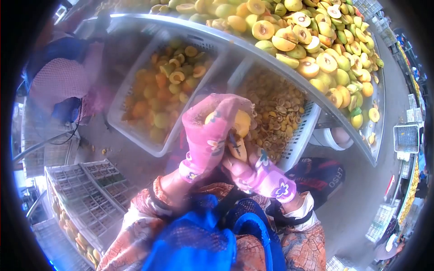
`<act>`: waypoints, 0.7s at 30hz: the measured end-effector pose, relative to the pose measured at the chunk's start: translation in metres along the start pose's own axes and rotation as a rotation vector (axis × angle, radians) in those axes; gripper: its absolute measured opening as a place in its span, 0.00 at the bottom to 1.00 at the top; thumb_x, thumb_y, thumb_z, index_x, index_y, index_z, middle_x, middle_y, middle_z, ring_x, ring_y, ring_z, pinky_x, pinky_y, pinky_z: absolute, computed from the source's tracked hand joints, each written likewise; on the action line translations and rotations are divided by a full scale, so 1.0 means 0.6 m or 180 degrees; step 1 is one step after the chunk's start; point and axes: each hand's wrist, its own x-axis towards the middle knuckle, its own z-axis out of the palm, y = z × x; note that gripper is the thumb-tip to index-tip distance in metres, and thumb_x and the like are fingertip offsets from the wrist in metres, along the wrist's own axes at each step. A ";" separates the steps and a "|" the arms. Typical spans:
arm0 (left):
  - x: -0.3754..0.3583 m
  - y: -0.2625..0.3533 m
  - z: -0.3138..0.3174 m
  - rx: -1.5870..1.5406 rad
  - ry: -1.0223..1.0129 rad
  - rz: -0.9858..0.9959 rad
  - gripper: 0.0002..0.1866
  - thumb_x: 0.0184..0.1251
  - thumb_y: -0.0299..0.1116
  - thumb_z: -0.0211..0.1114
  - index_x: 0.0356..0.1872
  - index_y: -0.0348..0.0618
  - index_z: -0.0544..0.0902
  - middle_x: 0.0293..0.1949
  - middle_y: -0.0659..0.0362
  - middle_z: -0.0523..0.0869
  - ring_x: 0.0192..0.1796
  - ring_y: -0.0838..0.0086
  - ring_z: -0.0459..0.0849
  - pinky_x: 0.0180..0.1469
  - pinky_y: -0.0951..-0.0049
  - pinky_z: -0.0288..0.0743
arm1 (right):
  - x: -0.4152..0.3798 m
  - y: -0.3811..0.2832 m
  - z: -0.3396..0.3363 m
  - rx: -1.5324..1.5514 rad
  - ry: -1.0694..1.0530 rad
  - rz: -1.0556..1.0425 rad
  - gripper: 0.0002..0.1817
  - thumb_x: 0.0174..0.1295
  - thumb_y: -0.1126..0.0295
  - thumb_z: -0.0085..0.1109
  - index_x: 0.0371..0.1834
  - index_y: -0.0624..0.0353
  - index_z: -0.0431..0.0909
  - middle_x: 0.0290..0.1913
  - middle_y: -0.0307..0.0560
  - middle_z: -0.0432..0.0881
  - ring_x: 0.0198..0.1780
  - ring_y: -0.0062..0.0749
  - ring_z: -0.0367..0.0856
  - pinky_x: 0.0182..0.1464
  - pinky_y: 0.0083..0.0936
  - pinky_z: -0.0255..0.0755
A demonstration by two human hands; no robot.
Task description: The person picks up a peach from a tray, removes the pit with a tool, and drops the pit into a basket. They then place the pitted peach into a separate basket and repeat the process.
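Note:
My left hand [208,131], in a pink flowered glove, is closed around a yellow peach [242,123], which shows between the fingers and below them. Just under the fruit, my gloved right hand [257,174] grips a small tool with a pale handle [238,151]. A dark, narrow part of this tool meets the peach; its tip is hidden by the fruit and the left fingers. Both hands are close together in front of my body, above the gap between two crates.
A white crate [118,108] of peach halves stands to the left. Another white crate [298,147] holds brown pits and scraps. Beyond a metal table rim [253,50] lies a heap of halved peaches [325,63]. Stacked crates [90,189] stand at lower left; a person [63,81] is at upper left.

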 end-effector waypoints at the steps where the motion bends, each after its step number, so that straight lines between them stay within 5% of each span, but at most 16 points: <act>1: 0.001 0.005 0.007 -0.0317 -0.0065 -0.0170 0.12 0.69 0.34 0.59 0.40 0.34 0.84 0.34 0.57 0.85 0.35 0.76 0.83 0.37 0.77 0.76 | -0.002 0.010 -0.002 -0.2037 0.0431 -0.1662 0.29 0.58 0.70 0.60 0.65 0.47 0.69 0.57 0.50 0.70 0.54 0.43 0.72 0.49 0.32 0.72; 2: 0.000 0.010 0.013 -0.0629 -0.0120 -0.0351 0.12 0.69 0.33 0.60 0.40 0.33 0.84 0.34 0.57 0.86 0.34 0.76 0.84 0.36 0.77 0.76 | -0.004 0.017 -0.003 -0.4072 0.0849 -0.3312 0.28 0.59 0.68 0.60 0.66 0.49 0.69 0.58 0.48 0.69 0.54 0.40 0.72 0.47 0.33 0.72; 3: 0.010 0.016 0.018 -0.0302 -0.0054 -0.0090 0.11 0.67 0.32 0.61 0.38 0.32 0.84 0.33 0.56 0.86 0.33 0.76 0.84 0.35 0.78 0.77 | -0.005 0.006 0.001 -0.3905 0.1048 -0.3285 0.18 0.63 0.62 0.58 0.55 0.55 0.74 0.45 0.46 0.75 0.40 0.30 0.77 0.35 0.27 0.72; 4: 0.017 0.011 0.021 -0.0294 -0.0050 -0.0089 0.11 0.67 0.32 0.61 0.38 0.32 0.84 0.33 0.56 0.86 0.33 0.76 0.84 0.35 0.78 0.77 | -0.010 -0.009 0.001 -0.3898 0.1042 -0.3290 0.18 0.63 0.62 0.58 0.55 0.55 0.74 0.45 0.46 0.75 0.40 0.30 0.77 0.35 0.27 0.72; 6: 0.031 -0.001 0.023 -0.0422 -0.0350 -0.0252 0.11 0.67 0.32 0.62 0.36 0.33 0.85 0.33 0.56 0.86 0.33 0.77 0.84 0.36 0.78 0.77 | -0.030 -0.048 0.000 -0.0322 -0.0063 -0.0147 0.13 0.64 0.58 0.58 0.39 0.55 0.73 0.26 0.39 0.73 0.21 0.21 0.70 0.20 0.20 0.61; 7: 0.041 0.006 0.020 -0.0110 -0.0644 -0.0131 0.09 0.66 0.30 0.61 0.35 0.34 0.86 0.35 0.57 0.86 0.36 0.78 0.83 0.36 0.77 0.78 | -0.039 -0.068 0.012 0.0376 -0.0142 -0.0091 0.16 0.62 0.56 0.60 0.30 0.53 0.66 0.15 0.32 0.64 0.12 0.15 0.58 0.14 0.16 0.47; 10: 0.050 -0.010 0.012 -0.0612 -0.1173 -0.0596 0.07 0.65 0.27 0.60 0.36 0.37 0.86 0.35 0.58 0.86 0.38 0.78 0.83 0.36 0.77 0.78 | -0.045 -0.073 -0.005 0.0813 -0.0947 -0.0059 0.17 0.63 0.53 0.59 0.35 0.52 0.66 0.18 0.31 0.62 0.14 0.15 0.56 0.16 0.16 0.48; 12: 0.055 -0.020 0.012 -0.0177 -0.1333 -0.0058 0.07 0.64 0.27 0.60 0.38 0.39 0.85 0.33 0.58 0.85 0.37 0.77 0.83 0.35 0.76 0.77 | -0.045 -0.066 -0.002 0.0798 -0.0828 0.0014 0.18 0.63 0.51 0.59 0.33 0.51 0.65 0.17 0.29 0.59 0.13 0.15 0.53 0.15 0.17 0.47; 14: 0.066 -0.038 0.018 0.1014 -0.1001 0.1549 0.07 0.65 0.30 0.60 0.39 0.42 0.84 0.32 0.57 0.83 0.35 0.76 0.83 0.34 0.76 0.77 | -0.035 -0.057 -0.001 0.1296 -0.1159 -0.0163 0.18 0.62 0.51 0.59 0.33 0.51 0.65 0.17 0.28 0.58 0.13 0.12 0.52 0.16 0.16 0.46; 15: 0.051 -0.017 0.022 -0.0883 -0.0978 -0.0743 0.10 0.69 0.35 0.58 0.41 0.40 0.82 0.32 0.58 0.83 0.33 0.76 0.82 0.34 0.75 0.76 | -0.034 -0.058 0.002 0.1526 -0.1185 -0.0067 0.19 0.62 0.50 0.60 0.32 0.49 0.64 0.17 0.27 0.57 0.13 0.10 0.50 0.14 0.13 0.45; 16: 0.053 -0.013 0.027 -0.0901 -0.0955 -0.0724 0.10 0.69 0.35 0.58 0.41 0.40 0.82 0.32 0.58 0.83 0.33 0.76 0.82 0.34 0.75 0.76 | -0.030 -0.059 0.002 0.1495 -0.1185 -0.0050 0.19 0.62 0.50 0.60 0.32 0.49 0.64 0.17 0.27 0.57 0.13 0.10 0.50 0.14 0.13 0.45; 18: 0.057 -0.011 0.038 -0.1595 -0.0681 -0.0885 0.24 0.73 0.52 0.52 0.39 0.35 0.78 0.29 0.53 0.81 0.27 0.70 0.83 0.27 0.73 0.79 | -0.021 -0.060 0.000 0.1782 -0.1384 -0.0092 0.20 0.62 0.49 0.60 0.30 0.48 0.63 0.17 0.27 0.57 0.11 0.09 0.49 0.13 0.12 0.44; 19: 0.061 -0.018 0.033 -0.1452 -0.0610 -0.0977 0.24 0.73 0.52 0.52 0.39 0.36 0.77 0.30 0.54 0.81 0.27 0.71 0.83 0.26 0.73 0.79 | -0.013 -0.059 0.005 0.2165 -0.1495 -0.0240 0.18 0.68 0.53 0.56 0.28 0.50 0.64 0.13 0.23 0.56 0.09 0.07 0.51 0.12 0.10 0.47; 21: 0.070 -0.022 0.031 -0.1356 -0.0518 -0.1060 0.25 0.73 0.53 0.52 0.40 0.36 0.77 0.30 0.55 0.81 0.27 0.71 0.83 0.27 0.74 0.79 | -0.001 -0.056 -0.006 0.2097 -0.1598 -0.0176 0.20 0.63 0.49 0.60 0.29 0.49 0.62 0.16 0.27 0.58 0.11 0.09 0.49 0.11 0.12 0.44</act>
